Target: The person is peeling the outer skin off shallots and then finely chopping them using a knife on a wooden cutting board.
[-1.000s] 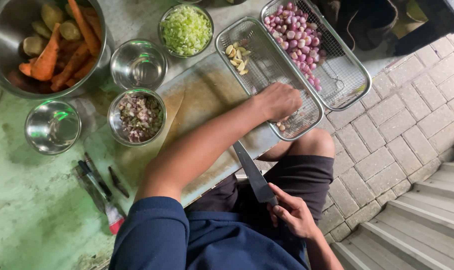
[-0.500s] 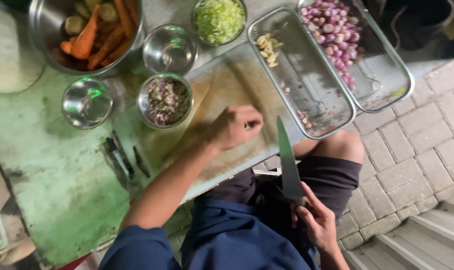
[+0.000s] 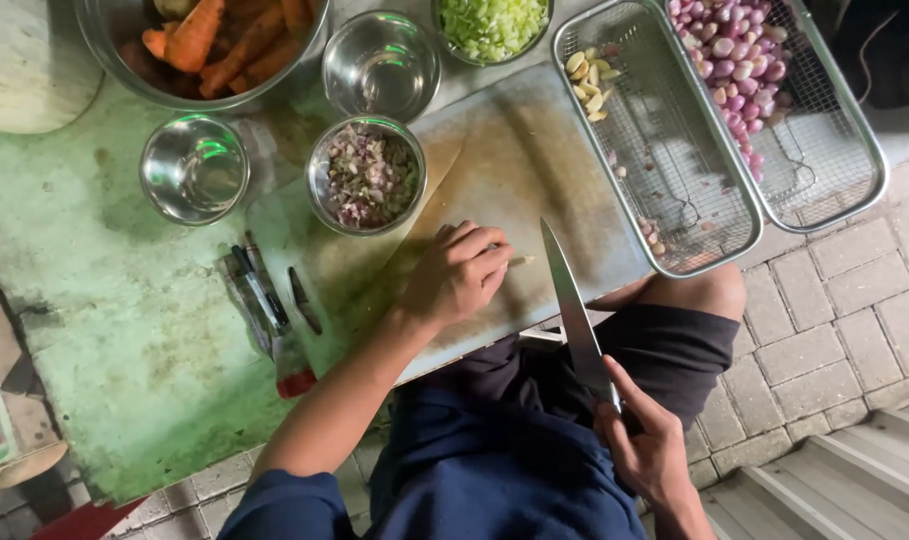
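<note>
The left hand (image 3: 460, 275) rests curled on the board (image 3: 535, 170), fingertips pinning a small pale clove (image 3: 522, 261) that pokes out just right of them. The right hand (image 3: 645, 445) is closed around the handle of a knife (image 3: 573, 310), held back over the lap. The blade runs away from the body, its tip just right of the clove, so the left hand is much the nearer.

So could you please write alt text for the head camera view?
A left hand pins a small pale piece on a cutting board while the right hand holds a knife beside it; bowls and wire baskets of vegetables surround them.
</note>
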